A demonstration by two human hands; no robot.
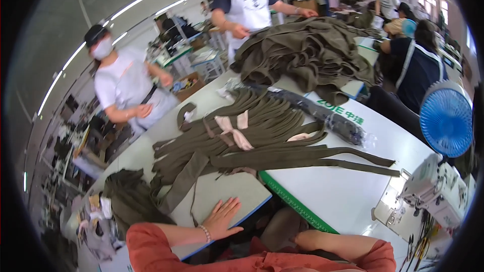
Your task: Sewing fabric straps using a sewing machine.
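- Olive fabric strips (262, 141) lie in a loose, fanned stack across the middle of the white table (343, 191), with a few pale pink pieces (233, 130) mixed in on top; long ends trail toward the sewing machine (433, 191) at the right.
- Nearest the wearer, one strip hangs off the stack toward the left hand (223, 217).
- That left hand rests flat, palm down on the table's near edge, fingers (229, 206) spread wide and holding nothing; it lies just beside the trailing strip end and does not touch it as far as I can see.
- Only the right forearm (343, 247) shows, lying low below the table edge; the right hand is hidden, so I cannot tell whether it is open or closed.
- My read: this is a pause between pieces, with no strip in hand; the stack looks unsorted.
- Picking up would call for the left hand to slide over to the nearest strip end and pinch a single layer, since the strips overlap and could drag neighbours along.
- A bigger heap of olive garments (307, 55) sits farther back, where a person in a white and navy shirt (244, 5) handles it; another person in a face mask (123, 88) stands at the left, and a blue fan (446, 118) sits at the right.
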